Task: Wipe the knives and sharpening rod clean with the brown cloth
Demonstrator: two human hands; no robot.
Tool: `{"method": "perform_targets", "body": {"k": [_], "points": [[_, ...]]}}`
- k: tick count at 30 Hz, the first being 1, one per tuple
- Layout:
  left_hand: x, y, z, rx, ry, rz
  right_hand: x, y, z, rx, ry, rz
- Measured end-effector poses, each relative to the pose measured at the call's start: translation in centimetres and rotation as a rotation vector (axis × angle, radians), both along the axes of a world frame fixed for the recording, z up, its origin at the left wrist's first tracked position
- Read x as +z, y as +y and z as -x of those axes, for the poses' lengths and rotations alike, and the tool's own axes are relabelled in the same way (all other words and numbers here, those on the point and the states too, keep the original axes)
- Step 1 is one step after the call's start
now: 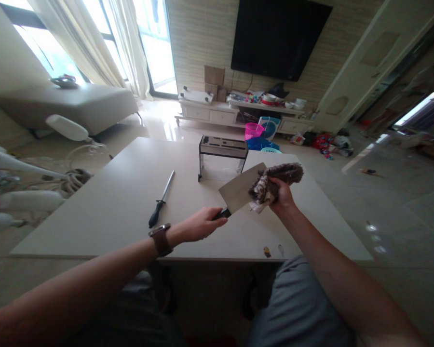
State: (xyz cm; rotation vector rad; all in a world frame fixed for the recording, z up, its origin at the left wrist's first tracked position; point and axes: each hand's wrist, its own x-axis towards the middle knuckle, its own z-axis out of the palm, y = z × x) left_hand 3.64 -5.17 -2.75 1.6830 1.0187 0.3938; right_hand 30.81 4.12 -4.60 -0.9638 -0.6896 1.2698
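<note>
My two bare forearms (79, 284) reach in from the lower corners, above my knees in loose grey cloth trousers (300, 294). On my left wrist sits a watch with a wide brown strap (161, 240). My left hand (198, 224) is closed around the black handle of a broad, rectangular steel cleaver (240, 190), whose blade slants up and away to the right. My right hand (283, 193) is curled, thumb on top, around a bunched brown-and-white fluffy cloth (280, 177), which lies against the far end of the blade and hides part of it. Both the cleaver and the cloth are in front of me, over the right half of a smooth white rectangular tabletop (123, 193).

To the left of my left hand, well apart from the blade, a honing steel with a thin metal rod and a black handle (160, 202) lies flat, its handle towards me. Just beyond the cleaver stands a clear-sided knife block with a slotted metal top and dark edges (224, 146). Near the edge closest to me lie a tiny yellow-and-dark trinket (266, 251) and, beside it, a small pale item (281, 249) too slight to make out
</note>
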Motion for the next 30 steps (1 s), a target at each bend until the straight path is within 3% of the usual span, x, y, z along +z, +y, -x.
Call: {"method": "perform_targets", "body": {"k": [5,10,16,22,30], "points": [[-0.1,0.3,0.2,0.016,-0.037,0.028,0.8,-0.4,0.1,-0.091,0.088,0.061],[-0.6,0.4,0.0,0.074,-0.122,0.008,1.4,-1.2,1.0,-0.014,0.065,0.029],[-0.4,0.1,-0.9,0.099,-0.048,-0.165,0.8,-4.2,5.1,0.159,0.068,0.132],[-1.7,-0.3,-2.2,0.091,-0.038,-0.295,-0.5,-6.3,8.5,0.184,0.055,0.142],[-1.5,-0.7,-2.3,0.075,-0.058,-0.146,-0.6,-6.1,8.0,0.159,-0.032,0.120]]}}
